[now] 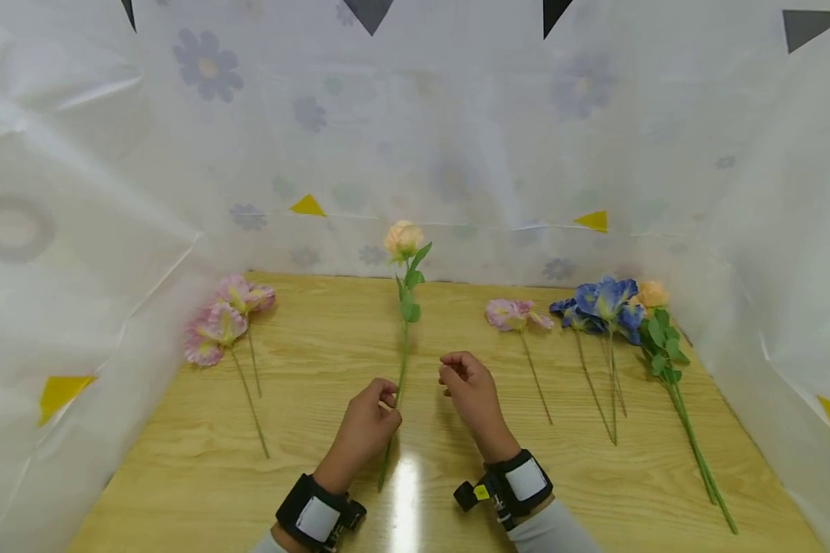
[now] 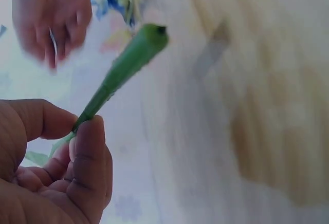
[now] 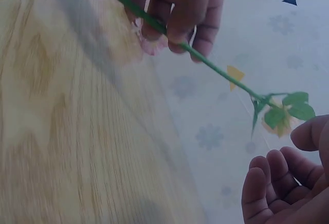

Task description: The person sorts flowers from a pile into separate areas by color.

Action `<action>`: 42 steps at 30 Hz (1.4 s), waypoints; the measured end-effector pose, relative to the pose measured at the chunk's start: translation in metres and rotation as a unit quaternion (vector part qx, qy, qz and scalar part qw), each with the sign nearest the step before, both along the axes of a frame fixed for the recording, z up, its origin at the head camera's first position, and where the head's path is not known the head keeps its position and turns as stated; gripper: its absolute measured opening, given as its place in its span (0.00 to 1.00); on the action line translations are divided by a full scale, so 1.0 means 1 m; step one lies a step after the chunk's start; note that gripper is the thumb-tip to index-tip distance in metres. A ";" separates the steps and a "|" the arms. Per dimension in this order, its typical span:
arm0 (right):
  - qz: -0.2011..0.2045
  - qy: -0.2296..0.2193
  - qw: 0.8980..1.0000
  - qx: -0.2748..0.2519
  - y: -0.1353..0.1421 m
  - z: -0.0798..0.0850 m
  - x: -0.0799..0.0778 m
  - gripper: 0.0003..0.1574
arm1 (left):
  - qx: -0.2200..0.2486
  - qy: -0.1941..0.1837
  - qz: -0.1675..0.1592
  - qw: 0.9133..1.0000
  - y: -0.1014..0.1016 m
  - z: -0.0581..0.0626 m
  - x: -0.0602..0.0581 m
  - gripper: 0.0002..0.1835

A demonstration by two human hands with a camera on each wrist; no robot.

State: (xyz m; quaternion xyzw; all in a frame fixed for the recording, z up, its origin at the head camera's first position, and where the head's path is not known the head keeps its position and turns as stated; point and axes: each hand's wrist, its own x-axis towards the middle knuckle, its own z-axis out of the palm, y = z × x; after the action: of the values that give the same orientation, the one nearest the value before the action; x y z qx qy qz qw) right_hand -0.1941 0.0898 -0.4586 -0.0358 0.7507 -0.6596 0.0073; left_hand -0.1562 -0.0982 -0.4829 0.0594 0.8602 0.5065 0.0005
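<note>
An artificial peach rose (image 1: 404, 240) on a long green stem stands over the middle of the wooden table, bloom away from me. My left hand (image 1: 368, 422) pinches its lower stem between thumb and fingers. In the left wrist view the cut end of the stem (image 2: 121, 70) sticks out past the fingertips. To the right of the rose, my right hand (image 1: 473, 395) is in the air with loosely bent fingers and holds nothing. The right wrist view shows the green leaves (image 3: 288, 112) beyond the right fingertips, partly covering the bloom.
Pink flowers (image 1: 224, 322) lie on the table (image 1: 180, 468) at the left. Toward the right lie another pink flower (image 1: 508, 315), blue flowers (image 1: 609, 299) and a peach rose bunch (image 1: 653, 294) with long green stems. White patterned sheeting (image 1: 456, 115) encloses the back and sides.
</note>
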 end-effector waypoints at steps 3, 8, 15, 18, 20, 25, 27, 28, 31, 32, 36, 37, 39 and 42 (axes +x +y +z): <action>0.009 0.004 1.000 -0.006 -0.011 0.012 0.006 0.13 | 0.017 0.001 -0.021 1.000 0.012 0.001 0.005 0.18; 0.000 0.013 1.000 -0.011 -0.017 0.012 0.004 0.15 | 0.010 0.024 -0.046 0.999 0.026 0.001 0.014 0.17; -0.027 0.017 0.999 -0.017 -0.012 -0.006 -0.002 0.16 | -0.046 0.084 -0.040 0.995 0.040 0.000 0.022 0.17; -0.035 0.018 0.999 -0.011 -0.008 -0.009 -0.001 0.16 | -0.041 0.083 -0.047 0.995 0.043 -0.001 0.023 0.17; -0.038 0.017 0.999 -0.009 -0.005 -0.009 -0.001 0.15 | -0.028 0.074 -0.057 0.995 0.043 -0.002 0.022 0.18; -0.040 0.010 0.999 -0.003 0.005 -0.008 -0.003 0.15 | -0.015 0.066 -0.065 0.996 0.041 -0.002 0.020 0.17; -0.043 0.003 0.999 0.000 0.009 -0.007 -0.004 0.15 | -0.015 0.067 -0.059 0.996 0.038 -0.001 0.020 0.16; -0.045 0.001 0.999 0.002 0.011 -0.007 -0.005 0.15 | -0.017 0.068 -0.053 0.996 0.036 -0.001 0.019 0.15; -0.054 -0.005 0.999 0.007 0.020 -0.004 -0.007 0.16 | -0.019 0.064 -0.040 0.997 0.029 -0.001 0.018 0.13; -0.059 -0.007 0.998 0.011 0.024 -0.003 -0.007 0.16 | -0.019 0.062 -0.035 0.997 0.026 -0.001 0.017 0.13; -0.083 -0.011 0.996 0.031 0.047 0.004 -0.012 0.17 | -0.025 0.059 -0.014 0.998 0.011 -0.003 0.013 0.13; -0.089 -0.012 0.995 0.041 0.056 0.007 -0.014 0.17 | -0.026 0.061 -0.007 0.998 0.006 -0.003 0.012 0.13; -0.102 -0.009 0.993 0.063 0.076 0.011 -0.017 0.18 | -0.029 0.064 0.010 0.997 -0.004 -0.004 0.010 0.13; -0.111 -0.003 0.987 0.116 0.115 0.020 -0.020 0.21 | -0.034 0.063 0.037 0.997 -0.021 -0.003 0.008 0.13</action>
State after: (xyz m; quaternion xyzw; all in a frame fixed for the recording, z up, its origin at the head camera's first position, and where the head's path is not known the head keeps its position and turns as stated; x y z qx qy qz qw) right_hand -0.2144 0.2044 -0.4388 0.0513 0.8216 -0.5646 -0.0597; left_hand -0.1486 -0.1196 -0.4862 0.0587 0.8767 0.4723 -0.0703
